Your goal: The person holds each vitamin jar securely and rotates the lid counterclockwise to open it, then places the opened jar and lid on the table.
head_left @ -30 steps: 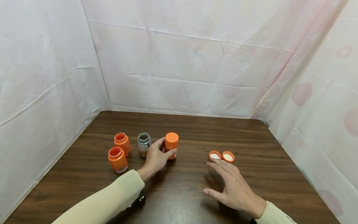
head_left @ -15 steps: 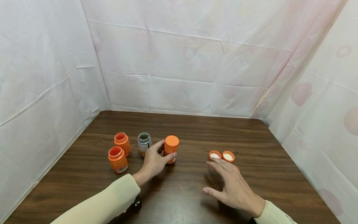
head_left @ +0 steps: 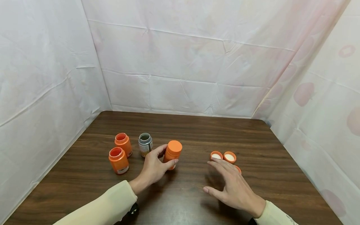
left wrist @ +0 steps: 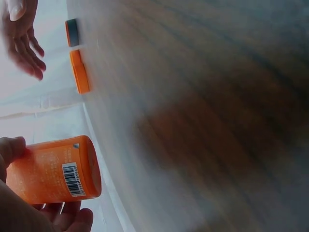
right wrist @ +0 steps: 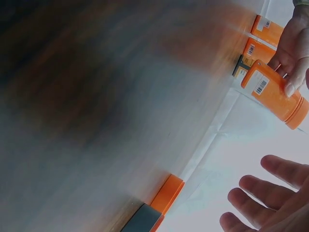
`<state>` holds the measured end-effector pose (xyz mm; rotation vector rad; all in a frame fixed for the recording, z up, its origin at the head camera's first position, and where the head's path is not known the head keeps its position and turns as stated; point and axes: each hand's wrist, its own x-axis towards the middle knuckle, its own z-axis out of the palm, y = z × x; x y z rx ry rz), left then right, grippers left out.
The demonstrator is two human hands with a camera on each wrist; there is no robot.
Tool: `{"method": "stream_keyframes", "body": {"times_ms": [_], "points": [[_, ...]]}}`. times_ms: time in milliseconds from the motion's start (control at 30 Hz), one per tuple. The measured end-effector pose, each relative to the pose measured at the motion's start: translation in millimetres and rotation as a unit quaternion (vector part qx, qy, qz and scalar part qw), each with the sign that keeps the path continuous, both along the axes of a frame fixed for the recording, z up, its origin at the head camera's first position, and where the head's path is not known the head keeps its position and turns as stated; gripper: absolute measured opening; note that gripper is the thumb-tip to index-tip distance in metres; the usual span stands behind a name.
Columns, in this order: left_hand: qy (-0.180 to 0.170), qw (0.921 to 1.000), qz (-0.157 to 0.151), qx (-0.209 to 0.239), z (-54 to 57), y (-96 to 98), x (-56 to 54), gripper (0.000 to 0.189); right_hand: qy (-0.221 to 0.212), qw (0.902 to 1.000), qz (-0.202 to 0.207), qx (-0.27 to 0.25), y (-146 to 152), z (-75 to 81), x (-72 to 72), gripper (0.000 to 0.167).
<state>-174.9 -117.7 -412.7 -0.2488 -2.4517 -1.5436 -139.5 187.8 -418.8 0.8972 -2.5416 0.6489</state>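
Note:
My left hand (head_left: pixel 153 165) grips an orange bottle (head_left: pixel 173 151) with its orange cap on, thumb on the near side and fingers behind. The bottle leans a little, and in the left wrist view its base and barcode label (left wrist: pixel 73 179) show raised off the table. My right hand (head_left: pixel 236 189) hovers with fingers spread and holds nothing. Beneath and beyond its fingertips lie orange caps (head_left: pixel 230 157), turned up with white insides; one cap (head_left: pixel 238 169) is mostly hidden behind the hand. A dark grey cap (right wrist: pixel 141 220) sits beside an orange one in the right wrist view.
Two uncapped orange bottles (head_left: pixel 118 161) stand on the left of the brown wooden table (head_left: pixel 191 128). An uncapped grey bottle (head_left: pixel 145 145) stands between them and my left hand. Pale sheets (head_left: pixel 180 56) hang behind and along both sides.
My left hand has brought the capped orange bottle nearer to me, lifting it and tipping it slightly, away from the grey bottle. The right hand has hardly moved.

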Motion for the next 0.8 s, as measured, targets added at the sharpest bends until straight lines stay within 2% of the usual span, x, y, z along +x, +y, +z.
{"method": "stream_keyframes", "body": {"times_ms": [200,500,800], "points": [[0.003,0.9999,-0.006,-0.013,0.7,-1.2,6.7,0.057,-0.012,0.9999,0.0,-0.008,-1.1,0.6,0.2,0.078],[0.007,0.9993,-0.035,0.008,0.1,1.3,17.0,0.059,-0.024,0.9994,0.0,-0.026,-5.6,4.2,1.5,0.077],[0.013,0.9987,-0.049,0.002,-1.3,6.5,25.6,0.06,-0.047,0.9975,-0.003,-0.053,-9.9,5.4,3.4,0.074]]}}
